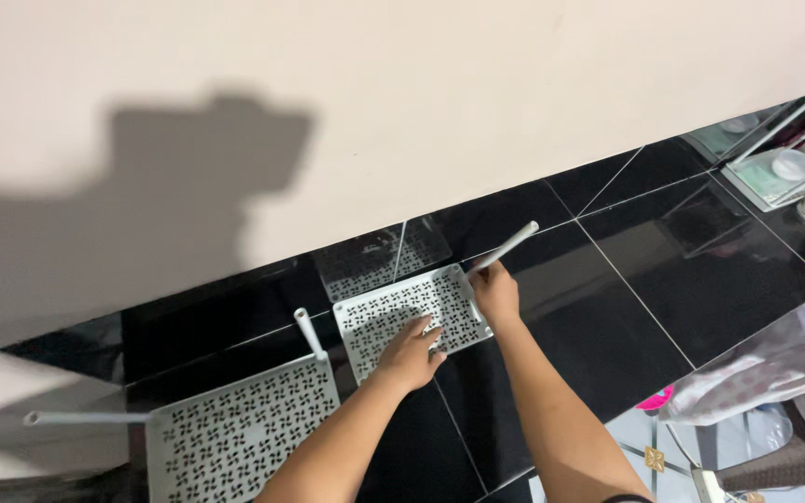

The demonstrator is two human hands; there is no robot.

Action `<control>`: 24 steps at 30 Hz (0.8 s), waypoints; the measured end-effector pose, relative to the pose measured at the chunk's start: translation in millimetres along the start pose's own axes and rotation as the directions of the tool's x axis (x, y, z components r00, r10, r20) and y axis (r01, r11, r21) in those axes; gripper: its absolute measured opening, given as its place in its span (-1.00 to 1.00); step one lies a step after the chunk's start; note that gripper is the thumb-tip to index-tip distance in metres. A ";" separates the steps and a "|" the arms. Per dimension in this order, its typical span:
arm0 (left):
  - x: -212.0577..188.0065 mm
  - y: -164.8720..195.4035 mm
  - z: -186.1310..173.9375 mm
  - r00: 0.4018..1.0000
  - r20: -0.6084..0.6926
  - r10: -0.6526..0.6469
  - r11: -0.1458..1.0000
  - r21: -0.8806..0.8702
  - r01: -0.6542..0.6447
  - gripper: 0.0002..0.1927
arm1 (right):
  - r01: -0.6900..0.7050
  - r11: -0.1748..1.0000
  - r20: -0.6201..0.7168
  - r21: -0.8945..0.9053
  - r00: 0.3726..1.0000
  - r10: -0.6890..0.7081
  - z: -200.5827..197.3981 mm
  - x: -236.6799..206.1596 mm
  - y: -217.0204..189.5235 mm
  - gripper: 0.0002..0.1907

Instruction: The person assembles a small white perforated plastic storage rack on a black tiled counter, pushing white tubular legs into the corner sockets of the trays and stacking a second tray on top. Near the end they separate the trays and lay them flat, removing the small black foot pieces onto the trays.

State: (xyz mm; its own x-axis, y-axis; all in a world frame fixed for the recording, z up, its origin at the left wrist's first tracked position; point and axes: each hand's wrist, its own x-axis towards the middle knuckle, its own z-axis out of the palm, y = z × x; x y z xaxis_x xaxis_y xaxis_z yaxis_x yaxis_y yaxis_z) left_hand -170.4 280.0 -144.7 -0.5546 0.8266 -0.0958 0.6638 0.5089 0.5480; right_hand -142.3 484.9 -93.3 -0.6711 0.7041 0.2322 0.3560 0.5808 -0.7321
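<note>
A white perforated shelf panel (393,309) lies flat on the glossy black tiled floor (673,279) by the wall. My left hand (410,354) presses down on its near edge with fingers spread. My right hand (496,291) grips a white tube leg (507,247) at the panel's far right corner; the tube slants up and to the right. A second, larger perforated panel (235,433) lies to the lower left, with one white tube (308,333) standing at its far corner and another tube (81,418) sticking out to the left.
A plain cream wall (402,102) runs along the far side. At the right edge sit a white rack with containers (784,168), a pale patterned plastic bag (775,363) and a small pink object (656,401). Patterned light tiles (654,456) begin at the bottom right.
</note>
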 end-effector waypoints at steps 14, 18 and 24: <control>-10.4 8.8 19.1 0.990 0.138 -0.036 0.990 0.142 0.016 -0.41 | 0.117 0.993 0.107 -0.002 0.987 -0.117 37.3 32.6 32.3 -0.82; -8.6 9.3 19.6 0.993 0.119 0.010 0.982 0.189 -0.033 -0.40 | 0.129 0.992 0.084 -0.004 0.988 -0.129 42.3 35.7 36.8 -0.83; -1.2 12.2 19.4 0.986 0.168 -0.019 0.985 0.172 -0.010 -0.39 | 0.077 0.997 0.057 -0.027 0.996 -0.075 45.9 35.0 34.1 -0.85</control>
State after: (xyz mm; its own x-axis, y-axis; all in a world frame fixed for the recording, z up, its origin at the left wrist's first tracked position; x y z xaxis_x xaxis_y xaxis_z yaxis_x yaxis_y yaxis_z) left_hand -151.9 289.9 -154.0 -0.4750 0.8453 -0.2447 0.7456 0.5343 0.3983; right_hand -183.5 510.5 -139.5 -0.7322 0.6338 0.2495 0.3205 0.6438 -0.6949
